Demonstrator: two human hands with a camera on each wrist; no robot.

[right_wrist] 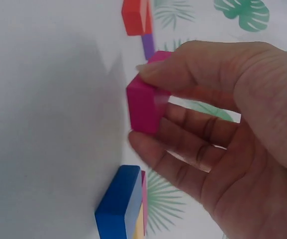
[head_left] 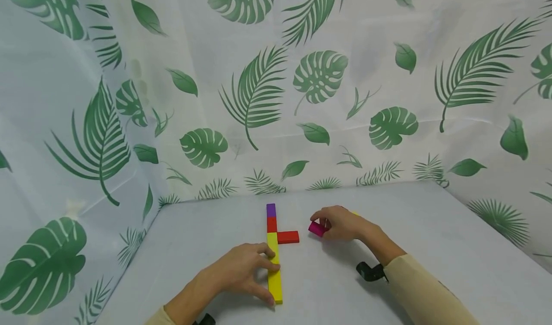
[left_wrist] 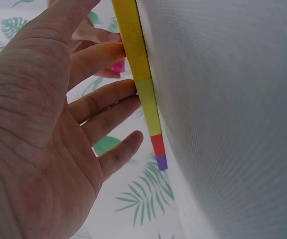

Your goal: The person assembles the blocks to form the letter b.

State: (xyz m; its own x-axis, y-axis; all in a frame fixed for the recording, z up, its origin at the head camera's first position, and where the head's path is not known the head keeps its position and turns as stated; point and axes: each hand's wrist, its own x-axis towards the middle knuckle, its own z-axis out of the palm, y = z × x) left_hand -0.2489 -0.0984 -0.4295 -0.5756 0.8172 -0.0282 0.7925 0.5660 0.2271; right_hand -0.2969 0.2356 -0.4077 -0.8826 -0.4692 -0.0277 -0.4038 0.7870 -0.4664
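Note:
A straight row of blocks lies on the white table: a purple block [head_left: 270,210] at the far end, then a red block [head_left: 271,225], then yellow blocks [head_left: 276,291] nearest the person. From the row's right side a second red block [head_left: 288,237] sticks out crosswise. The left hand [head_left: 243,270] touches the left side of the yellow blocks with its fingertips, fingers spread and thumb by the near end. To the right of the crosswise block, the right hand [head_left: 342,223] pinches a magenta block [right_wrist: 143,107] between thumb and fingers, tilted just over the table.
Beyond the right hand, partly hidden, lie a blue block [right_wrist: 116,211] and pink and yellow pieces beside it. A black wrist device [head_left: 370,271] hangs under the right sleeve. Leaf-printed cloth [head_left: 276,162] rises behind the white table [head_left: 194,229] and along its sides.

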